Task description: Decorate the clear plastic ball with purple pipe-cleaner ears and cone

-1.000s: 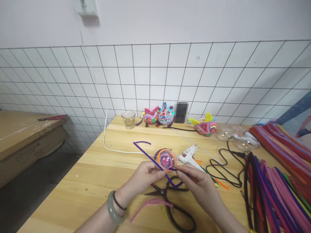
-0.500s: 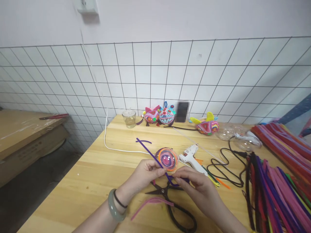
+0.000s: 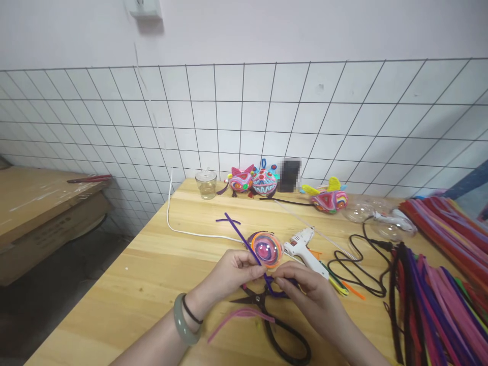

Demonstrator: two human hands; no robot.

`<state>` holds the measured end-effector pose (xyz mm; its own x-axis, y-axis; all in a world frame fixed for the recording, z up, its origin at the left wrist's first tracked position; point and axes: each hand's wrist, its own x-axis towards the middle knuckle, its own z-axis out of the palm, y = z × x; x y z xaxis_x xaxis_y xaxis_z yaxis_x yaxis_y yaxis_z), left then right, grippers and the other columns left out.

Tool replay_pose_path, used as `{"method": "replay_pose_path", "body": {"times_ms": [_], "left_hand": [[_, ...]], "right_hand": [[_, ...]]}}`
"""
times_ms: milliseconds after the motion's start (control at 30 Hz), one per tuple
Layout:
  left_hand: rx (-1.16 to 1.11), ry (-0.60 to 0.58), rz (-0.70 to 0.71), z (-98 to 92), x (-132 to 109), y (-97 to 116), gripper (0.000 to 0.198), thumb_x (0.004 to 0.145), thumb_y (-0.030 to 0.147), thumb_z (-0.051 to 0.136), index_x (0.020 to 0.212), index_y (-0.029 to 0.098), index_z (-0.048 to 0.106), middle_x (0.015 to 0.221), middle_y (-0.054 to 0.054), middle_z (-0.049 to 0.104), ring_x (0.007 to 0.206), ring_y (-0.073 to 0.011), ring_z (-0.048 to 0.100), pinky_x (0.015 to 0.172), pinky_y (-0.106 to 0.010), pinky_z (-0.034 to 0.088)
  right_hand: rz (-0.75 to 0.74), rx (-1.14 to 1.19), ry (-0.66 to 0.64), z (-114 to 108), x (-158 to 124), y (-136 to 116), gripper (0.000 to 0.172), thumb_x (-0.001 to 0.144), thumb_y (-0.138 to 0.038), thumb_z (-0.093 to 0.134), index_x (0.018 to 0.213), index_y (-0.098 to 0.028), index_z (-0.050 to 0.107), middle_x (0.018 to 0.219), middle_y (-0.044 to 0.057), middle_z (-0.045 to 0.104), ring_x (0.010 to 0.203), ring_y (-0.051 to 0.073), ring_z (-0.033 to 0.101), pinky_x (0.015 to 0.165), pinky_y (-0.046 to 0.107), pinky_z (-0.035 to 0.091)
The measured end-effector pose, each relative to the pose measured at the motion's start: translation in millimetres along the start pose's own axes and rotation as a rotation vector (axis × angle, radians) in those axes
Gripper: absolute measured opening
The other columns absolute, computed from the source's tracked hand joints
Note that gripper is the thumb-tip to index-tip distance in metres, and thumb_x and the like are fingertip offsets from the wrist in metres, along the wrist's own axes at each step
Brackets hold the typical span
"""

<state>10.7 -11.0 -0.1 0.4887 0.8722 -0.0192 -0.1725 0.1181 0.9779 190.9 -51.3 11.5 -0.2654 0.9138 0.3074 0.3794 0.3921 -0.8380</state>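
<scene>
Between both hands runs a purple pipe cleaner (image 3: 243, 237), its long free end pointing up and left. My left hand (image 3: 242, 269) pinches it partway along. My right hand (image 3: 305, 284) is closed on its bent lower part, where a small loop shows; the fingers hide some of it. Just beyond the hands lies a clear plastic ball (image 3: 266, 249) with orange, pink and purple coils. Below the hands, black-handled scissors (image 3: 260, 301) lie with blades apart. A pink pipe cleaner (image 3: 234, 315) rests across them, and a short purple piece (image 3: 227, 220) lies farther back.
A white glue gun (image 3: 308, 254) lies right of the ball, near a black cable (image 3: 354, 259). Bundles of pipe cleaners (image 3: 438, 295) fill the right side. Decorated fish-like figures (image 3: 264, 182) and a glass cup (image 3: 206, 184) stand along the wall.
The whole view has shifted slightly, so things sit a little farther right. Both hands keep nearly the same hold on the purple pipe cleaner, whose free end stands slightly steeper.
</scene>
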Motion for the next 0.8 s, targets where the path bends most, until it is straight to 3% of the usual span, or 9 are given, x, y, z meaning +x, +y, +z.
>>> {"method": "replay_pose_path", "body": {"times_ms": [267,500,800], "left_hand": [[-0.034,-0.021,-0.023,-0.4,-0.1,-1.1,0.027,0.063,0.037,0.074,0.069,0.012,0.069,0.061,-0.001,0.064,0.055,-0.0086,0.054,0.057,-0.02,0.043],[-0.057,-0.035,-0.109,0.3,-0.6,-2.0,0.036,0.061,0.044,0.073,0.071,0.01,0.067,0.06,-0.004,0.066,0.051,-0.0105,0.058,0.053,-0.021,0.047],[-0.07,-0.04,-0.092,-0.8,0.1,-3.0,0.033,0.062,0.041,0.074,0.071,0.01,0.067,0.056,-0.003,0.065,0.049,-0.01,0.058,0.051,-0.02,0.047]], "right_hand": [[0.021,0.006,-0.036,1.2,0.5,5.7,0.014,0.084,-0.026,0.054,0.082,-0.022,0.068,0.079,0.004,0.069,0.074,0.018,0.063,0.067,0.027,0.052],[0.016,-0.009,-0.032,2.0,0.1,10.1,0.014,0.084,-0.026,0.054,0.083,-0.022,0.068,0.084,0.005,0.07,0.079,0.019,0.064,0.07,0.028,0.052],[-0.015,-0.031,-0.028,2.8,-0.1,12.8,0.017,0.085,-0.028,0.052,0.085,-0.022,0.068,0.083,0.006,0.07,0.08,0.02,0.064,0.07,0.03,0.053]]}}
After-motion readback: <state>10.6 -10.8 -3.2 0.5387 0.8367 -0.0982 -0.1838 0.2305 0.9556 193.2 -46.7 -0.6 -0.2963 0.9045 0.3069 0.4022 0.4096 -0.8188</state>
